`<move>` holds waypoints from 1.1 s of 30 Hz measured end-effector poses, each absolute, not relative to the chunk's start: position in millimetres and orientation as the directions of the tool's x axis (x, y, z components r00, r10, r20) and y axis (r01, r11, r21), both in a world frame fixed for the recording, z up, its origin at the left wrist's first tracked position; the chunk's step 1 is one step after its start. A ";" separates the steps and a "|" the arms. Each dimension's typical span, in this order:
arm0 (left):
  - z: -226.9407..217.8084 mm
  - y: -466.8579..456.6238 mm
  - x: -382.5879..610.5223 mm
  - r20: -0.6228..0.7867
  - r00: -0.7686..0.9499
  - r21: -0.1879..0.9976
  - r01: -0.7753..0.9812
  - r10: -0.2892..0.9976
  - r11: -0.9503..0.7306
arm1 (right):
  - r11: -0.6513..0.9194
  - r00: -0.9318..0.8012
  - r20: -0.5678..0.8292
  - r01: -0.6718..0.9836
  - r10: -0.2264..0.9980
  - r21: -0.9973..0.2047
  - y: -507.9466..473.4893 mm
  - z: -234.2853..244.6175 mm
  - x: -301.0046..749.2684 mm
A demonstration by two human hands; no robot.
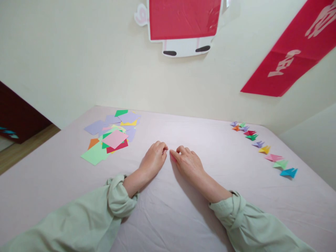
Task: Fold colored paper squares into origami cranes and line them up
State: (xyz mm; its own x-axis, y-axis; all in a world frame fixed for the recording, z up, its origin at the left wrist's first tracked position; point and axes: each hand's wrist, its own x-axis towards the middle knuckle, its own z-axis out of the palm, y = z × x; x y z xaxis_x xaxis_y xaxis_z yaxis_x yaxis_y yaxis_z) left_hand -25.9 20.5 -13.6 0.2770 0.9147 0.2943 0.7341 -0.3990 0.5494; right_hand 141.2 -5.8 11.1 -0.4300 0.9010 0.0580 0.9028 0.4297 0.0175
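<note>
My left hand (pixel 156 155) rests over the pale pink sheet (pixel 162 224) near the middle, its fingers curled in and closed. Whatever lies between its fingertips is hidden. Just to its right, my right hand (pixel 188 161) has thumb and index finger pinched together. A small pinkish-red bit of paper (pixel 173 158) shows beneath them, mostly covered by the hand. The two sets of fingertips nearly meet, with a narrow gap between. Left of my hands lies a loose pile of coloured paper pieces, a pink square (pixel 114 139) on top and a light green one (pixel 95 154) in front.
Several small folded paper figures run in a slanting row along the right side, a blue one (pixel 289 173) nearest. The wall (pixel 78 63) rises behind the sheet, with a red banner (pixel 288 59) and a red-and-white cutout (pixel 185 21). Wooden floor (pixel 31 148) shows at far left.
</note>
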 end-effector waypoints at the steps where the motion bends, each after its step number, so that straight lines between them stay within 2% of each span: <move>1: -12.3 17.2 -26.3 0.292 0.286 0.537 0.740 0.913 -0.404 | 0.427 -0.427 0.059 0.904 0.902 0.012 -5.3 10.7 140.9; 7: -10.5 2.7 -24.2 0.276 0.342 0.465 0.770 0.898 -0.436 | 0.434 -0.430 0.115 0.901 0.896 -0.009 -3.0 4.4 144.0; 12: -12.7 1.9 -21.8 0.303 0.474 0.430 0.707 0.827 -0.562 | 0.459 -0.449 0.135 0.887 0.883 -0.049 -2.9 -1.7 153.5; 17: -15.3 -1.3 -24.9 0.267 0.563 0.357 0.696 0.782 -0.623 | 0.485 -0.469 0.160 0.871 0.869 -0.080 -5.8 -3.0 161.2; 27: -11.0 -7.3 -28.9 0.234 0.574 0.350 0.703 0.785 -0.619 | 0.583 -0.565 0.189 0.811 0.803 -0.054 -22.3 -7.1 175.1; 33: -5.3 -14.6 -25.7 0.199 0.556 0.300 0.749 0.807 -0.590 | 0.562 -0.552 0.162 0.827 0.818 -0.018 -27.0 -2.6 170.5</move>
State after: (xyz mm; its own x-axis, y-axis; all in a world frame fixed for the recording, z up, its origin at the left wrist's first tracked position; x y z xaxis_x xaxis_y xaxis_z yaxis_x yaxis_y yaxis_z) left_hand -25.7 -14.6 -5.3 0.5559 0.8070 0.1994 0.7492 -0.5903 0.3002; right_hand 170.5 -27.0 -2.6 -0.5523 0.8177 0.1624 0.8268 0.5621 -0.0181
